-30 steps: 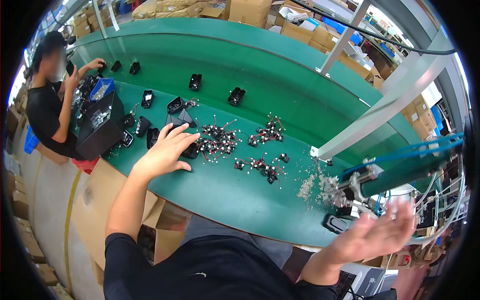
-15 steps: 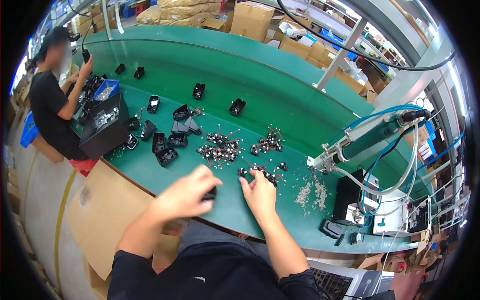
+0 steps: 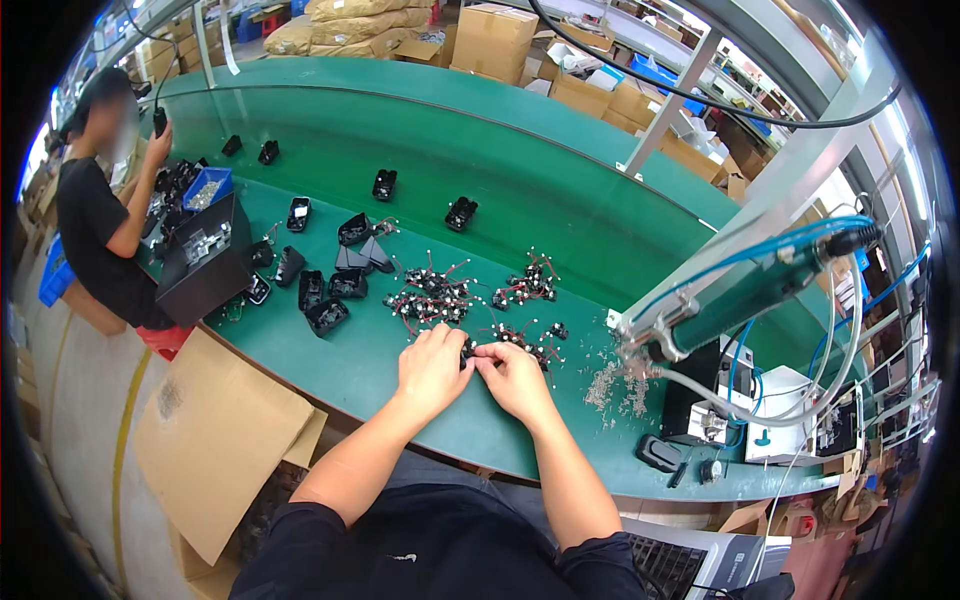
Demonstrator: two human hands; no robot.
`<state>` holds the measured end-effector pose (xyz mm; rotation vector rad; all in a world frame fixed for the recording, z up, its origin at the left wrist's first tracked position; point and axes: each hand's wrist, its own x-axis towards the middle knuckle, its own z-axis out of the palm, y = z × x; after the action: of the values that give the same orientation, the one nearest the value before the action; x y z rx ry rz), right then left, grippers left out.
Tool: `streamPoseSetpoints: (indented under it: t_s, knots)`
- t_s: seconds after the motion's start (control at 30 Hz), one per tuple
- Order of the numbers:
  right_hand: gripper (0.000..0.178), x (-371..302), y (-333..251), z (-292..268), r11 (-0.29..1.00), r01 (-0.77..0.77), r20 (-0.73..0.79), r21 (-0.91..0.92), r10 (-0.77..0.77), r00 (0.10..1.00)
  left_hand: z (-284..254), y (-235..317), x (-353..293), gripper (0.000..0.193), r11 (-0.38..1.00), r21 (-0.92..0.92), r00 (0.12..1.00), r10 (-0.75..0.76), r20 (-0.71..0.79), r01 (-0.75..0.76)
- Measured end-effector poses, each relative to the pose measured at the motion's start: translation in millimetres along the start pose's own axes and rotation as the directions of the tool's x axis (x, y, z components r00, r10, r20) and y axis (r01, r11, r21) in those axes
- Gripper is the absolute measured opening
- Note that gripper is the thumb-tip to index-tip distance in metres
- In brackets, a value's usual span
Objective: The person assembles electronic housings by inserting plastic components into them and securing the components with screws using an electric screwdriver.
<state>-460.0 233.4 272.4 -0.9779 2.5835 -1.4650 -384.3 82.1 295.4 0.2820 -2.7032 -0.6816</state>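
Left hand (image 3: 430, 372) and right hand (image 3: 514, 380) both pinch a small black part (image 3: 467, 351), at five o'clock from the wired pile (image 3: 432, 302), probably light and stiff, best held by its edges

Bench (image 3: 345, 368): long and green, it stretches before us beneath a raised ledge (image 3: 420, 85).
Floor (image 3: 90, 430): pale, marked by a yellow line (image 3: 122, 445) on our left.
Backdrop: beyond the ledge, we see cardboard boxes (image 3: 493, 42).

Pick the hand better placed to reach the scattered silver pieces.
Probably the right hand: nearer the silver pieces; the left hand sits farther away. Both appear to hold a black part.
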Motion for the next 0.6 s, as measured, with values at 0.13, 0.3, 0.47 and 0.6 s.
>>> streamPoseSetpoints:
  t_s: [0.13, 0.3, 0.47, 0.6]
  knots:
    - [0.021, -3, -24, -3, 0.905, -0.363, 0.095, 0.22, 0.351, 0.932, 4, -3, -2, 0.023, 1.0, -0.021, 0.997, 0.011, -0.073, -0.012]
    - [0.025, 4, -40, -1, 0.748, -0.56, 0.088, 0.356, 0.57, 0.817, 2, -4, -6, 0.022, 0.989, -0.042, 0.984, 0.138, -0.113, -0.144]
    - [0.017, -4, -36, -3, 0.74, -0.506, -0.007, 0.443, 0.567, 0.824, 1, -3, -6, 0.025, 0.983, -0.048, 0.977, 0.17, -0.132, -0.178]
    - [0.012, -45, -43, -19, 0.786, -0.324, -0.1, 0.527, 0.436, 0.894, -8, -1, -12, 0.049, 0.989, -0.129, 0.983, 0.044, -0.181, -0.068]
